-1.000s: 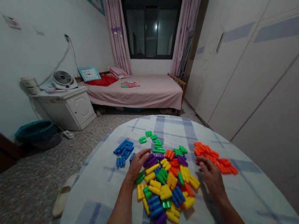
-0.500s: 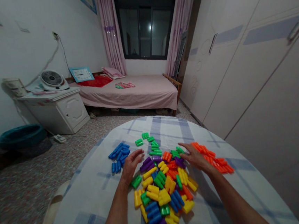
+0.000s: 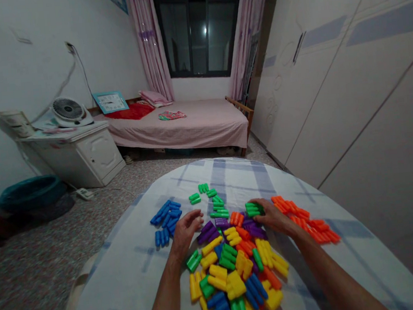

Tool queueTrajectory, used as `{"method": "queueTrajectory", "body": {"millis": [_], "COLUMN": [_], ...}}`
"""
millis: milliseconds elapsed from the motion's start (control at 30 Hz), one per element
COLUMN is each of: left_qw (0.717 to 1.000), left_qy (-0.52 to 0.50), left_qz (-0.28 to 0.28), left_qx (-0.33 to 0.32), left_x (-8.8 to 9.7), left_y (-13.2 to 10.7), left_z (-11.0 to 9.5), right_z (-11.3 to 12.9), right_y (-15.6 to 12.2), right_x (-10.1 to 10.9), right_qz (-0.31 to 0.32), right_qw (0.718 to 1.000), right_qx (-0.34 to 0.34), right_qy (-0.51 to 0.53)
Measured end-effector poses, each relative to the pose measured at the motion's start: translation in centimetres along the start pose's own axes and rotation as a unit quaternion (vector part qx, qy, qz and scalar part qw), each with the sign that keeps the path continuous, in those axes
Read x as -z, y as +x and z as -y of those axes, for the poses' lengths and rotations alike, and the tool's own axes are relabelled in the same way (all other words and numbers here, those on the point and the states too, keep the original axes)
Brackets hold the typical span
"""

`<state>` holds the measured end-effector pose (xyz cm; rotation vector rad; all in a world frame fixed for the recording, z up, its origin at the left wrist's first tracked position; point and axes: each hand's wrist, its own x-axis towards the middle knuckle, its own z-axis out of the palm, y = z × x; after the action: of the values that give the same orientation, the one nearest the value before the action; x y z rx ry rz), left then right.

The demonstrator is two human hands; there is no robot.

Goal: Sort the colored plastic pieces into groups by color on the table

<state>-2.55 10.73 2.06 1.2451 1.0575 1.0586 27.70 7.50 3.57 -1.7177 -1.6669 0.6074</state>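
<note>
A heap of mixed coloured plastic blocks [image 3: 234, 268] lies on the round table with a checked cloth [image 3: 130, 272]. My left hand [image 3: 186, 229] hovers at the heap's upper left edge, fingers curled loosely, nothing visible in it. My right hand [image 3: 273, 216] reaches to the heap's far side with its fingers closed on green blocks [image 3: 253, 208]. Sorted groups lie apart: blue blocks [image 3: 165, 219] at the left, more green blocks [image 3: 210, 200] at the back, orange blocks [image 3: 306, 218] at the right.
Beyond the table stand a bed with pink cover [image 3: 189, 125], a white cabinet [image 3: 79, 154] with a fan [image 3: 67, 111], and a teal basin [image 3: 29, 192] on the floor. White wardrobe doors [image 3: 349, 89] fill the right side. A slipper [image 3: 77, 287] lies by the table.
My right hand has moved from the heap's right side to its far edge and closed on green blocks. My left hand stayed near the purple blocks.
</note>
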Motion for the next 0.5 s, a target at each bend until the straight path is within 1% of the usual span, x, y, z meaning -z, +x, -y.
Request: {"method": "queueTrajectory", "body": {"millis": [100, 233, 300, 367, 433, 467, 500], "left_qw": [1.000, 1.000, 1.000, 1.000, 1.000, 1.000, 1.000], "left_qy": [0.001, 0.004, 0.005, 0.005, 0.003, 0.002, 0.001], "left_qz": [0.000, -0.003, -0.003, -0.004, -0.006, -0.006, -0.006], "left_qx": [0.000, -0.003, -0.005, -0.003, 0.000, 0.000, 0.000], "left_x": [0.1, 0.1, 0.2, 0.2, 0.2, 0.2, 0.1], "left_y": [0.1, 0.2, 0.2, 0.2, 0.2, 0.3, 0.3], "left_z": [0.2, 0.3, 0.4, 0.4, 0.4, 0.4, 0.3], "right_z": [-0.2, -0.2, 0.1, 0.7, 1.6, 2.2, 2.9], "right_y": [0.5, 2.7, 3.9, 4.5, 4.1, 3.5, 2.8], "right_x": [0.2, -0.4, -0.9, -1.2, -1.5, -1.7, -1.8], "right_qz": [-0.010, -0.045, -0.082, -0.124, -0.153, -0.145, -0.118], "right_qw": [1.000, 0.999, 0.997, 0.992, 0.987, 0.989, 0.992], "right_qx": [-0.025, -0.015, -0.002, 0.013, 0.029, 0.034, 0.038], "right_qy": [0.013, 0.004, -0.003, -0.014, -0.027, -0.027, -0.020]}}
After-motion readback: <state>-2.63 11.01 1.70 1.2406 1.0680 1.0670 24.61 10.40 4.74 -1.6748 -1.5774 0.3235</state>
